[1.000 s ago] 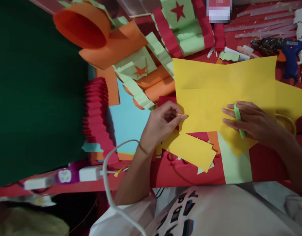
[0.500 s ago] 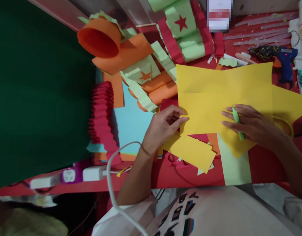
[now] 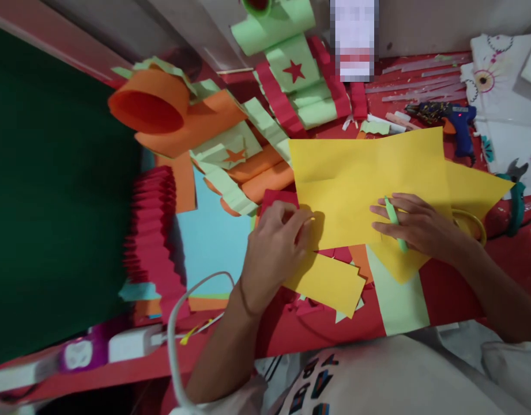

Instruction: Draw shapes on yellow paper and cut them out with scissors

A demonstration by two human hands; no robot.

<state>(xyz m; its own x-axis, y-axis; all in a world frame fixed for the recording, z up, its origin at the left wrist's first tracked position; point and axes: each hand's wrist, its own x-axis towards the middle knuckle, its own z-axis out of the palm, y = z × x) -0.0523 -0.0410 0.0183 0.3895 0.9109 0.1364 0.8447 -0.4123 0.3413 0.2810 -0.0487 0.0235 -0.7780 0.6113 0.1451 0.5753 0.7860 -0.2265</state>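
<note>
A large yellow paper sheet [image 3: 334,190] with a faint crease lies in front of me, overlapping a second yellow sheet [image 3: 477,178] at its right. At its lower left edge, my left hand [image 3: 280,242] is closed with curled fingers pinching the paper; the fingertips are partly hidden. My right hand [image 3: 416,225] rests palm down on the sheet, a slim light green pen [image 3: 395,225] held between its fingers. Below the left hand is a smaller yellow paper piece [image 3: 330,282] with a notched end. A pale green paper strip [image 3: 403,300] sticks out under the sheets.
Scissors with a yellow handle [image 3: 473,222] seem to lie by my right wrist. A blue glue gun [image 3: 462,127], glue sticks [image 3: 421,78] and pliers [image 3: 516,196] are at the right. Orange paper rolls [image 3: 148,101], pleated red paper [image 3: 148,230] and a white cable [image 3: 174,328] are at the left.
My left hand has turned and its fingers have closed at the sheet's left edge. My right hand stays on the paper with the pen. The whole view has shifted.
</note>
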